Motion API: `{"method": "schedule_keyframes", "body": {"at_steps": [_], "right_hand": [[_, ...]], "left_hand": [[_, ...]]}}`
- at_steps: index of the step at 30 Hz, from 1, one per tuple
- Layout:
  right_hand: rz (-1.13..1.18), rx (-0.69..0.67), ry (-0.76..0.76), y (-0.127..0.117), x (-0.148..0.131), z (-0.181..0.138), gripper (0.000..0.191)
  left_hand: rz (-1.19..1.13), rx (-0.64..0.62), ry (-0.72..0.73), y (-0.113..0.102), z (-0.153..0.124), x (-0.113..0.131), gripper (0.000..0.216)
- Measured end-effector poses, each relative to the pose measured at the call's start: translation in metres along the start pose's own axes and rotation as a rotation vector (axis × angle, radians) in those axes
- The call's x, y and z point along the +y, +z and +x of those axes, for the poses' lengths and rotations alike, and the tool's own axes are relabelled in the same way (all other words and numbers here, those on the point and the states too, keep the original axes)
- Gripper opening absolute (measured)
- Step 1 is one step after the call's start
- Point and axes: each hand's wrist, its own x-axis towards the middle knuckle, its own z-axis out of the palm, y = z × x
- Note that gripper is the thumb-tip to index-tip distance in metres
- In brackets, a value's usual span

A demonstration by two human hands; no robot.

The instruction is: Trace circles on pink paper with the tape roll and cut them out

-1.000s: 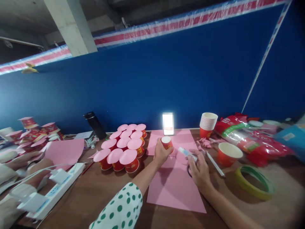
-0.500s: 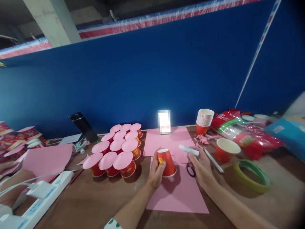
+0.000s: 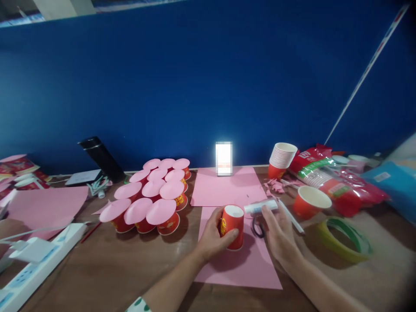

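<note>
My left hand [image 3: 212,238] is wrapped round a red paper cup [image 3: 235,229], which is upside down with its pale base up, over a pink paper sheet [image 3: 238,273]. In my right hand [image 3: 277,229] is a white glue stick [image 3: 263,206], its tip pointing left towards the cup but apart from it. A dark scissors handle [image 3: 259,229] shows just below the glue stick; the rest of the scissors is hidden. To the left, several upturned red cups stand in rows, each topped by a pink paper disc [image 3: 161,211].
A cup stack [image 3: 280,160], pink scraps [image 3: 275,186], a red cup bag [image 3: 344,186], a single cup [image 3: 311,203], a white pen [image 3: 292,216] and a tape roll [image 3: 346,242] lie right. Left are a black bottle [image 3: 102,158], a power strip [image 3: 42,268] and another person's arm [image 3: 11,232].
My left hand has shifted slightly right with the cup and tipped it so its base shows more. The glue stick has moved a little right in my right hand. The view has tilted down.
</note>
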Motion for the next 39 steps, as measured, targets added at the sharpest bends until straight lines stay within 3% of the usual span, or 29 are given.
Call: {"method": "schedule_keyframes", "body": {"at_steps": [9,16,27,39], "right_hand": [[-0.011,-0.006,-0.024,0.002,-0.005,0.0,0.022],[0.001,-0.006,-0.01,0.003,-0.005,0.0,0.022],[0.015,-0.018,-0.021,0.002,-0.001,0.001,0.022],[0.059,-0.023,-0.01,0.002,0.004,0.001,0.021]], "left_hand": [[-0.212,0.001,-0.072,0.0,-0.002,0.001,0.056],[-0.363,0.1,-0.143,-0.001,-0.001,-0.01,0.048],[-0.546,0.137,-0.218,-0.001,0.001,-0.014,0.045],[-0.629,0.154,-0.24,0.0,0.003,0.001,0.047]]}}
